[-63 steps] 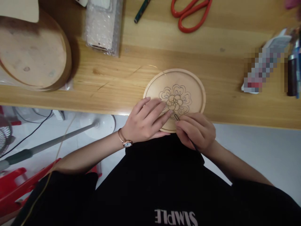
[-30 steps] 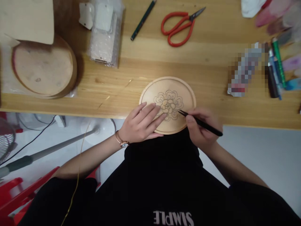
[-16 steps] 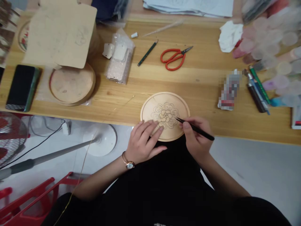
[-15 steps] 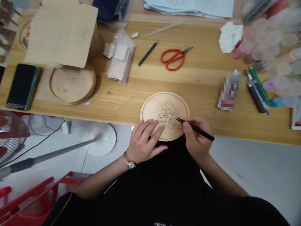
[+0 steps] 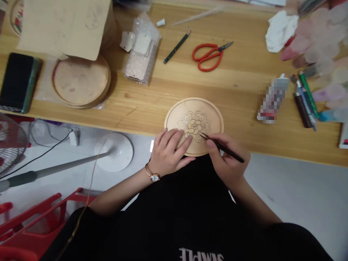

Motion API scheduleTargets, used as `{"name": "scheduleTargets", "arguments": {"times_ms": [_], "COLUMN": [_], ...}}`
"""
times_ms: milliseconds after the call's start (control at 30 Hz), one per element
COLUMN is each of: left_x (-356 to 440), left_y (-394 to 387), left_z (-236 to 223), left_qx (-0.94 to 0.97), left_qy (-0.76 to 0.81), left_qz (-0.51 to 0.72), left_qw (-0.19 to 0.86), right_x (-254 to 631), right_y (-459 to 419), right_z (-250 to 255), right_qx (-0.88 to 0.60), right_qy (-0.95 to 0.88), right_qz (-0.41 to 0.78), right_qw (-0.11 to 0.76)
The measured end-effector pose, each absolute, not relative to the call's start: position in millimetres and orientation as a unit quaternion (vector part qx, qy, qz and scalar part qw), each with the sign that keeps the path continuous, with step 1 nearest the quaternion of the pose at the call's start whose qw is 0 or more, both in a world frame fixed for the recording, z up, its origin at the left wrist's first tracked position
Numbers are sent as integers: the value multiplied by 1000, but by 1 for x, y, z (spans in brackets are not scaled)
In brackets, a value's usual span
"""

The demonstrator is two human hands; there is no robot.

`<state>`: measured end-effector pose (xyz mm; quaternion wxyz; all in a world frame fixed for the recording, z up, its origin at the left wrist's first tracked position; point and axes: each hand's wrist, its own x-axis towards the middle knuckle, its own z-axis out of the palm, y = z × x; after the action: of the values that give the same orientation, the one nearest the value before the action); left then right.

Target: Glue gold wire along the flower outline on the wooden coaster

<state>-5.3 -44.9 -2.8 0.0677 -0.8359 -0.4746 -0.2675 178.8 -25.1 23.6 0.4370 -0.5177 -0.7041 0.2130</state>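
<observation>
A round wooden plate [image 5: 174, 113] with a raised rim lies at the table's front edge, partly over it. On its face is a many-petalled flower drawing [image 5: 194, 127] in dark line, golden toward the middle. My left hand [image 5: 170, 152] rests on the plate's near left part, fingers spread and flat. In my right hand [image 5: 231, 157] are black tweezers [image 5: 227, 148], pinched between thumb and fingers. Their tips point at the flower's lower right petals; whether they grip anything is too small to tell. A thin golden thread or wire [image 5: 94, 170] hangs across the left side.
Beyond the plate lie red-handled scissors [image 5: 209, 56], a dark pencil [image 5: 176, 47] and a bubble-wrapped packet [image 5: 141, 54]. A blurred tube [image 5: 273, 99], pens [image 5: 306, 101] and paint bottles [image 5: 323, 54] are at right. Left are a phone [image 5: 19, 83] and a round wooden tray [image 5: 81, 83].
My view has shifted, so the table things sit higher in the picture. The tweezer tips have moved slightly left and toward me over the flower. My left hand stays on the plate.
</observation>
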Motion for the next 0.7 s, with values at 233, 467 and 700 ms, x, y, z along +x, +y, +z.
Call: {"name": "scheduleTargets", "arguments": {"times_ms": [233, 467, 700], "left_x": [-7, -9, -9], "left_y": [-41, -39, -39], "left_z": [-3, -6, -10], "left_qx": [-838, -836, -834], "left_qy": [-466, -462, -463], "left_qz": [-276, -288, -293], "left_qw": [72, 63, 62], "right_x": [170, 169, 168], "right_y": [-17, -17, -19], "right_z": [32, 28, 30], "right_qx": [-464, -465, -479], "right_qy": [-758, -753, -754], "right_qz": [213, 234, 218], "right_qw": [406, 402, 392]}}
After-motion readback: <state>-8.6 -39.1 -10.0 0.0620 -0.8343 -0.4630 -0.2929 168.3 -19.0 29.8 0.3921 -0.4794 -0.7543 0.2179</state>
